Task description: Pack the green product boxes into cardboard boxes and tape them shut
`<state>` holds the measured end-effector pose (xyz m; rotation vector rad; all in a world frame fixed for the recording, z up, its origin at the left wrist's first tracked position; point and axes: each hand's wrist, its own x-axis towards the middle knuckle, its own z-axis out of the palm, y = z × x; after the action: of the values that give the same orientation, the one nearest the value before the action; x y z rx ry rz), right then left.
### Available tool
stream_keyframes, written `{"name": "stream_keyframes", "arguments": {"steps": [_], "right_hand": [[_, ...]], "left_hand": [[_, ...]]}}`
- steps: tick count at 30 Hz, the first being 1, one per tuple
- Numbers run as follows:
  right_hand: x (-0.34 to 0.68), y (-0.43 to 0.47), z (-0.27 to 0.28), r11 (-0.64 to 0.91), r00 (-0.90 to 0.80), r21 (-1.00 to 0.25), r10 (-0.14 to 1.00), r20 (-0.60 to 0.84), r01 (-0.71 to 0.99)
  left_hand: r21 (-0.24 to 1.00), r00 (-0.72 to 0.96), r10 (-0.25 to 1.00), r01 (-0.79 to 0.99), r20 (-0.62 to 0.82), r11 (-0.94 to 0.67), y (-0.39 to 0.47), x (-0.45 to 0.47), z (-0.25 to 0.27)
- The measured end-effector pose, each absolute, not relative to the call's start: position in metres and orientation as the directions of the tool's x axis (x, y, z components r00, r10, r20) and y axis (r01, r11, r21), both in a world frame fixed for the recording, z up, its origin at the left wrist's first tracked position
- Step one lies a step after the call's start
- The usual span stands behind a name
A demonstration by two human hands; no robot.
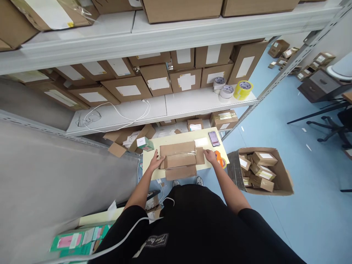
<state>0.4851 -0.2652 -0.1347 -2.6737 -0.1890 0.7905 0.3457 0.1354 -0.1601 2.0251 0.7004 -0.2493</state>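
A flat-lying cardboard box (180,160) rests on the small pale yellow table (148,174). Shiny clear tape runs along its middle, and flaps stick out at its right end and near side. At the box's left end is my left hand (157,161), thumb and fingers spread, the thumb touching the cardboard. My right hand (210,156) has its fingers closed at the edge of the right flap (200,156). Just beside that hand lies an orange tape dispenser (219,158), partly covered by my wrist. A green-and-white small box (145,144) stands at the table's far left corner.
A white label sheet (201,142) and a blurred phone-like item (213,139) lie behind the box. Shelving (189,103) ahead carries cartons, tape rolls (243,90) and a white cable (121,114). An open carton (284,179) of small boxes stands on the floor at right.
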Motion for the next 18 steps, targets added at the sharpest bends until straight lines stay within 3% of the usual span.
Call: {"name": "stream_keyframes", "arguments": {"steps": [2, 3, 14, 18], "right_hand": [[0.486, -0.232, -0.130, -0.821, 0.811, -0.571, 0.332, -0.482, -0.004], [0.483, -0.216, -0.129, -0.815, 0.809, -0.578, 0.318, -0.495, -0.033], [0.454, -0.176, -0.151, -0.916, 0.867, -0.377, 0.076, -0.493, -0.134], [0.451, -0.170, -0.153, -0.909, 0.887, -0.384, 0.034, -0.460, -0.164]], "left_hand": [[0.659, 0.734, 0.464, 0.666, -0.496, -0.349, 0.122, 0.352, -0.166], [0.655, 0.733, 0.458, 0.669, -0.504, -0.350, 0.116, 0.354, -0.168], [0.662, 0.748, 0.465, 0.650, -0.474, -0.372, 0.103, 0.355, -0.189], [0.647, 0.745, 0.449, 0.659, -0.493, -0.383, 0.104, 0.356, -0.187]]}}
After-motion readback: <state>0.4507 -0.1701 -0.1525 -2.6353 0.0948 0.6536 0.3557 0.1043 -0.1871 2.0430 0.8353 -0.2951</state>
